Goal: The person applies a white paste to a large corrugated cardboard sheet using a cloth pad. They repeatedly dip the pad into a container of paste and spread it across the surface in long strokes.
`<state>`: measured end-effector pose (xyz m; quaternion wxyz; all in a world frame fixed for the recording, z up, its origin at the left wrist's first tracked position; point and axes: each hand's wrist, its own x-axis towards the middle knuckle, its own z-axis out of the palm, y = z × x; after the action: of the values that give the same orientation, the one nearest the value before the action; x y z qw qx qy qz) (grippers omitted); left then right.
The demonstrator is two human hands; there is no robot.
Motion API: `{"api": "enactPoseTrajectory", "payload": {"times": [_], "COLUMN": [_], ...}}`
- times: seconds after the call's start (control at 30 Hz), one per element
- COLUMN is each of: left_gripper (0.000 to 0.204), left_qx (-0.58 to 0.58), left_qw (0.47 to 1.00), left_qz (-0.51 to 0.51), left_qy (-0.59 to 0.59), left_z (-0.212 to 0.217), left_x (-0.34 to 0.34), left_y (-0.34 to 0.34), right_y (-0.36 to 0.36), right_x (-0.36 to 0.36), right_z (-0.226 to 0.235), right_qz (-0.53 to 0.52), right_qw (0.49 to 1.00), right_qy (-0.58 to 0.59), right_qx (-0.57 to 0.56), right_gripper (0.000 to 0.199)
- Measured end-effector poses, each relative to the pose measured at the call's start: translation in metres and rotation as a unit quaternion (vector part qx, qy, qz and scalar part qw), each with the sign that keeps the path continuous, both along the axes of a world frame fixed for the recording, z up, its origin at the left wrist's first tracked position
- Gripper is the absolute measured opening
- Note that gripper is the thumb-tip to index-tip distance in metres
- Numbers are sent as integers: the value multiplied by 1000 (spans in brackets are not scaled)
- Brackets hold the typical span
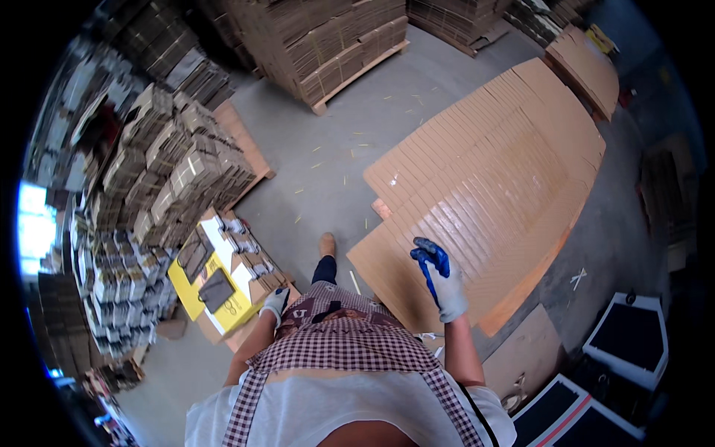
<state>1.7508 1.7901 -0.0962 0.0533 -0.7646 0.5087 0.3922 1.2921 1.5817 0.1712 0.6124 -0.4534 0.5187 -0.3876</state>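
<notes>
My right hand point(441, 279), in a white glove with blue-coated fingers, is raised over the near end of a long row of overlapping brown cardboard sheets point(477, 186). Its fingers are bent and the thumb stands apart from them, with nothing between. Low at my left side, my left hand point(275, 304) wears a similar glove beside a stack of yellow and white printed cardboard point(237, 287). Its fingers are mostly hidden, so whether it grips anything does not show. A checked apron point(342, 339) covers my front.
Tied bundles of flat cardboard point(186, 160) are piled on the left. A tall strapped cardboard stack point(320, 52) rests on a pallet at the far side. Yellow strap scraps litter the grey floor point(320, 156). Dark panels with white frames point(629, 339) stand at the lower right.
</notes>
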Motion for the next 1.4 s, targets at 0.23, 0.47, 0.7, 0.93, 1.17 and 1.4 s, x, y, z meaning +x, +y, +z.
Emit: {"api": "enactPoseTrajectory", "payload": {"times": [0.23, 0.47, 0.7, 0.93, 1.17, 1.4], "left_gripper": [45, 39, 41, 49, 44, 46], "left_qx": [-15, 21, 45, 108, 127, 248], "left_qw": [966, 970, 963, 914, 921, 825], "left_qz": [138, 68, -146, -184, -224, -439], "left_qy": [218, 230, 221, 346, 291, 256], "left_z": [-91, -119, -84, 5, 29, 36], "left_x": [136, 185, 132, 63, -1, -143], "left_y": [-153, -331, -499, -629, -752, -806], "right_y": [-87, -111, -153, -254, -301, -257], "right_x": [111, 219, 264, 268, 252, 251], "right_z": [0, -34, -56, -91, -97, -113], "right_qz": [-45, -45, -121, -207, -390, -590], "right_qw": [989, 992, 984, 972, 902, 761], "right_qy": [136, 119, 116, 83, 157, 156], "right_qx": [-42, 15, 67, 76, 94, 223], "right_gripper": [36, 34, 33, 35, 36, 40]}}
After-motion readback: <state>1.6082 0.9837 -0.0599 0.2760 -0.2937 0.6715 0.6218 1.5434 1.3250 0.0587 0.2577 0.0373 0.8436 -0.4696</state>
